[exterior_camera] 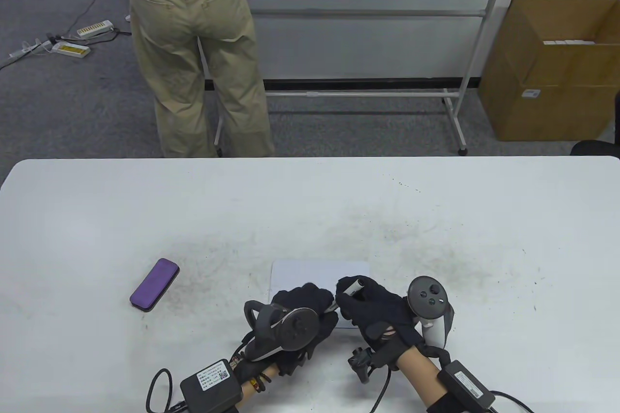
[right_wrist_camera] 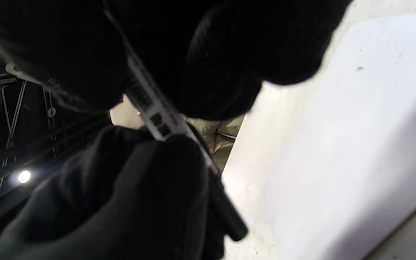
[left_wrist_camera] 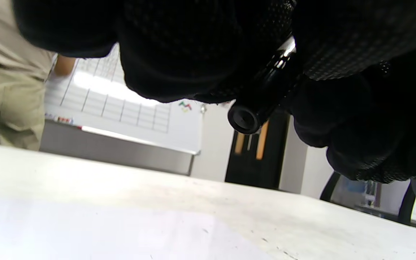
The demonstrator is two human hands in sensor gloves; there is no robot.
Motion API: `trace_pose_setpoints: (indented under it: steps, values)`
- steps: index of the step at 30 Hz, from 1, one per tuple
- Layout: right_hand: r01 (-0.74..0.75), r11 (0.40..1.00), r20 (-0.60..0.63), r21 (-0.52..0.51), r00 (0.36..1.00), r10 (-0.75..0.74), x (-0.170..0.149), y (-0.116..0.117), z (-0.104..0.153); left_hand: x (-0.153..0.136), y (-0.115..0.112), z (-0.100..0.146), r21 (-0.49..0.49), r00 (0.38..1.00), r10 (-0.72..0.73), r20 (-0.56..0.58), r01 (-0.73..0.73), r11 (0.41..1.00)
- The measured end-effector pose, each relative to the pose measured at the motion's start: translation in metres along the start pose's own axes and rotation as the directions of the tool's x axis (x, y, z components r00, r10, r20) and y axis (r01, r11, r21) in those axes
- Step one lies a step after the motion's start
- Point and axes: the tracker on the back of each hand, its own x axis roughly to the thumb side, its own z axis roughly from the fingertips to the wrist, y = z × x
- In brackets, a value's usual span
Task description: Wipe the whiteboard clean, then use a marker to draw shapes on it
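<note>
Both hands meet on the marker (exterior_camera: 345, 289) over the board's (exterior_camera: 310, 271) near edge, left hand (exterior_camera: 302, 304) and right hand (exterior_camera: 373, 309) gripping it; likely uncapping, next pull apart.

We see the small white whiteboard (exterior_camera: 310, 271) lying flat on the table near its front edge, its surface blank, and above its near edge the marker (exterior_camera: 348, 287), a white barrel with a black cap, held tilted.
</note>
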Motion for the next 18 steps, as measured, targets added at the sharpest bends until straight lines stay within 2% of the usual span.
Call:
trace_pose_setpoints:
  steps: [3, 8, 13, 15, 18]
  values:
    - [0.118, 0.993, -0.048, -0.003, 0.992, -0.118, -0.004, -0.004, -0.001, 0.001, -0.004, 0.0, -0.066, 1.0, 0.011, -0.019, -0.012, 0.998]
    - [0.218, 0.976, -0.085, -0.011, 0.972, -0.218, -0.007, -0.007, -0.001, -0.003, -0.001, 0.002, 0.032, 0.998, 0.049, -0.029, -0.048, 0.998]
    - [0.307, 0.952, -0.102, -0.012, 0.946, -0.306, -0.005, -0.006, 0.0, -0.001, 0.008, -0.001, 0.057, 1.0, -0.002, 0.018, 0.001, 0.998]
    - [0.327, 0.945, -0.091, -0.02, 0.941, -0.327, -0.004, -0.006, 0.0, -0.002, 0.009, -0.003, 0.032, 0.999, 0.031, 0.02, -0.032, 0.999]
    - [0.338, 0.941, -0.074, -0.023, 0.938, -0.339, -0.002, -0.007, 0.0, -0.009, 0.01, -0.011, -0.048, 0.984, 0.174, 0.026, -0.173, 0.984]
